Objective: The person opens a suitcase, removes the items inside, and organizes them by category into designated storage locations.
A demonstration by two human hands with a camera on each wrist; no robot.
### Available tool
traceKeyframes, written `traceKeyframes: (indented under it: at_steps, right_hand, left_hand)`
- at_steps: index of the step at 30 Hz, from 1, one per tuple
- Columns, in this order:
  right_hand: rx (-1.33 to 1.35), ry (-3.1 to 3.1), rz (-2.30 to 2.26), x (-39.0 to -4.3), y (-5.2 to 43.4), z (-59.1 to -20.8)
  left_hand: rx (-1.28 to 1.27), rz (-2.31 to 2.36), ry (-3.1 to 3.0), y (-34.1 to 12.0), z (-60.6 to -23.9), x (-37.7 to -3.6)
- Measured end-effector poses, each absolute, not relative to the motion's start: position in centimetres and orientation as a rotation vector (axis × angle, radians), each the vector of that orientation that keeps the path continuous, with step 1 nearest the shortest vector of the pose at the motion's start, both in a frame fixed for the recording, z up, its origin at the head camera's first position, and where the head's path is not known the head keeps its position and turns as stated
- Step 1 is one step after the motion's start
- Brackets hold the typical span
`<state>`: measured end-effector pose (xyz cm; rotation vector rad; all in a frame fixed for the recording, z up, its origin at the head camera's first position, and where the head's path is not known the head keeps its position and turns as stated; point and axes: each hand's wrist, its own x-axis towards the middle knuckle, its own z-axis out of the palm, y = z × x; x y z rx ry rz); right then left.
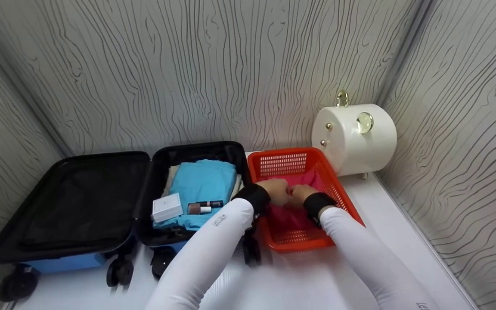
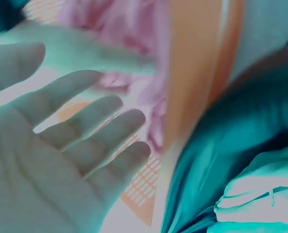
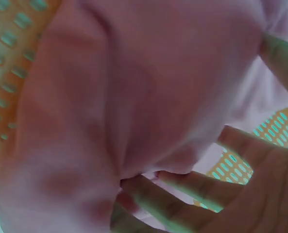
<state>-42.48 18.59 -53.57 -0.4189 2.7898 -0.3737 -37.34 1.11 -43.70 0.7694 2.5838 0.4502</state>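
Note:
A crumpled pink cloth [image 1: 293, 217] lies in a red plastic basket [image 1: 345, 196] with slotted walls. Both hands are close together over it. My right hand [image 1: 302, 193] holds the cloth: in the right wrist view, folds of pink cloth [image 3: 158, 87] draw toward the thumb and fingertips, which are partly hidden. My left hand [image 1: 275, 190] is beside it. In the left wrist view, the left hand's palm [image 2: 42, 165] shows, its fingers loosely extended near the cloth with nothing in them.
To the left lies an open black-lined suitcase [image 1: 71, 202]. One half holds folded blue clothes [image 1: 205, 178], a white box [image 1: 167, 208], a small brown bottle [image 1: 194, 209] and a black tube [image 1: 215, 203]. A white cylindrical case [image 1: 360, 146] stands behind the basket, near the corner of patterned walls.

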Motion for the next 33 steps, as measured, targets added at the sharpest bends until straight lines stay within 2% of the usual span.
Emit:
traceKeyframes:
  at_steps: [7, 14, 19, 20, 25, 28, 33]
  right_hand:
    - [-0.349, 2.848, -0.465, -45.9, 19.5, -54.9]
    - [-0.232, 3.03, -0.915, -41.9, 15.5, -46.5]
    - [-0.262, 2.941, -1.357, -40.5, 11.8, -43.7]
    - [-0.262, 2.861, -1.459, -40.3, 11.1, -43.4]
    - [-0.196, 2.336, -1.855, -39.6, 7.6, -42.7]
    - [-0.149, 2.169, -1.893, -39.5, 5.8, -42.9]
    - [-0.114, 2.072, -1.803, -39.4, 3.5, -44.1]
  left_hand:
    - [0.698, 0.809, 2.654, -4.9, -40.7, -38.4]
    - [0.438, 1.011, 2.835, -12.1, -39.1, -38.9]
    - [0.277, 1.127, 2.836, -17.0, -39.3, -40.3]
    - [0.284, 1.169, 2.831, -18.5, -41.1, -41.8]
    - [0.045, 1.023, 2.826, -22.0, -42.5, -42.4]
    - [-0.083, 0.885, 2.796, -22.6, -41.6, -40.7]
    - [-0.094, 0.756, 2.766, -24.2, -42.2, -39.3]
